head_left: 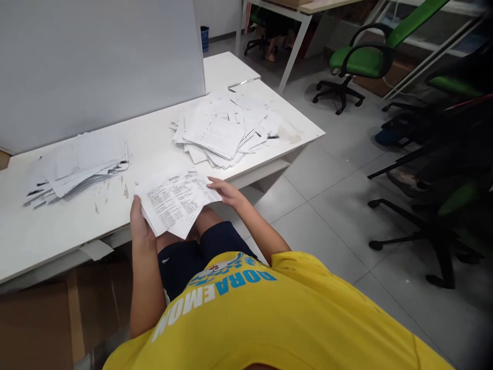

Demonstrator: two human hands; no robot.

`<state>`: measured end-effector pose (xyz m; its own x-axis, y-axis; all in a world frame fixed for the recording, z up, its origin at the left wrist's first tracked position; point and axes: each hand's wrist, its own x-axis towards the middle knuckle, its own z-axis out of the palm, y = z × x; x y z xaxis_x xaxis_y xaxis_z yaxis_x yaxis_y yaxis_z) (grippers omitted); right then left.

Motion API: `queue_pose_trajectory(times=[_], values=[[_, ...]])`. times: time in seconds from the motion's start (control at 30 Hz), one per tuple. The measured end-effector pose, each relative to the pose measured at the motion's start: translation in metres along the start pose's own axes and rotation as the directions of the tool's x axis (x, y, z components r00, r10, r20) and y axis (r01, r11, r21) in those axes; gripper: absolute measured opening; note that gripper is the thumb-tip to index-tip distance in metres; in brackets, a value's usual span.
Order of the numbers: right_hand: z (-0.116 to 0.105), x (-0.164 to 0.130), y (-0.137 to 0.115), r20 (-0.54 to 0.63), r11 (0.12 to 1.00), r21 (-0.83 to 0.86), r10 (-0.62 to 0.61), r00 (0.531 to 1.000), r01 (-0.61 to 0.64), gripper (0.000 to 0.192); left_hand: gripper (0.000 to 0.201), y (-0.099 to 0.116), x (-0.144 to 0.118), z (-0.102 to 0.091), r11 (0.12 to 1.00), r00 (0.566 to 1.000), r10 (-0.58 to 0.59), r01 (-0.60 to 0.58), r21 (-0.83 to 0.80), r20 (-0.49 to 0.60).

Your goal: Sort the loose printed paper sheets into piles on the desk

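Printed paper sheets [175,202] are held over my lap at the table's front edge, overlapping and fanned apart at the bottom. My left hand [139,221] is closed on their left edge, with the thumb up along the side. At the right edge, my right hand [223,191] pinches the sheets between thumb and fingers. Beyond them on the white table [150,134], a loose, untidy pile of papers [219,134] lies to the right. A second, neater stack of papers [82,159] lies to the left.
A grey partition panel [100,56] stands along the table's back. Below the table at left is a cardboard box [38,324]. Green office chairs [362,61] stand on the tiled floor to the right. A person's foot [271,55] shows under a far desk [304,20].
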<state>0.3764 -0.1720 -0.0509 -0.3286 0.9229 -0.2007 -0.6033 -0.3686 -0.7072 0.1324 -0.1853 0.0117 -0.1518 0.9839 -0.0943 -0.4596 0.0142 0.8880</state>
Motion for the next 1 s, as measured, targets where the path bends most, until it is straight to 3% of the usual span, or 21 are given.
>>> queue_pose_trajectory(times=[0.07,0.2,0.33,0.47,0.63,0.77,0.87,0.93,1.0], values=[[0.003,-0.015,0.006,-0.005,0.999,0.033,0.009,1.0,-0.009,0.042,0.056,0.005,-0.022,-0.01,0.999,0.999,0.021,-0.019,-0.031,0.038],[0.015,-0.048,0.031,0.055,0.992,0.089,0.08,0.995,-0.085,0.04,0.075,0.002,-0.061,-0.025,0.991,0.992,0.123,-0.124,-0.055,-0.026],[0.015,-0.076,0.059,0.078,0.973,0.107,0.196,0.977,-0.204,0.043,0.076,-0.013,-0.088,-0.02,0.996,0.998,0.004,-0.009,-0.087,-0.057],[0.0,-0.091,0.066,0.03,0.966,0.108,0.235,0.972,-0.237,0.04,0.078,-0.026,-0.101,-0.015,0.992,0.999,-0.046,0.043,-0.123,-0.025],[-0.019,-0.095,0.058,-0.036,0.971,0.088,0.226,0.973,-0.222,0.029,0.091,-0.037,-0.109,-0.033,0.969,0.985,-0.175,0.173,-0.178,0.006],[-0.023,-0.101,0.054,-0.027,0.978,0.015,0.21,0.977,-0.209,0.031,0.102,-0.041,-0.124,-0.049,0.954,0.966,-0.25,0.234,-0.186,-0.071],[-0.022,-0.109,0.056,0.002,0.981,-0.02,0.195,0.981,-0.195,0.035,0.098,-0.044,-0.136,-0.056,0.975,0.978,-0.192,0.181,-0.126,-0.079],[-0.022,-0.113,0.058,-0.006,0.982,-0.021,0.186,0.983,-0.186,0.035,0.085,-0.047,-0.138,-0.06,0.99,0.987,-0.141,0.139,-0.033,-0.072],[-0.022,-0.114,0.059,-0.049,0.985,0.0,0.174,0.983,-0.175,0.032,0.072,-0.051,-0.133,-0.064,0.993,0.989,-0.067,0.078,0.083,-0.134]])
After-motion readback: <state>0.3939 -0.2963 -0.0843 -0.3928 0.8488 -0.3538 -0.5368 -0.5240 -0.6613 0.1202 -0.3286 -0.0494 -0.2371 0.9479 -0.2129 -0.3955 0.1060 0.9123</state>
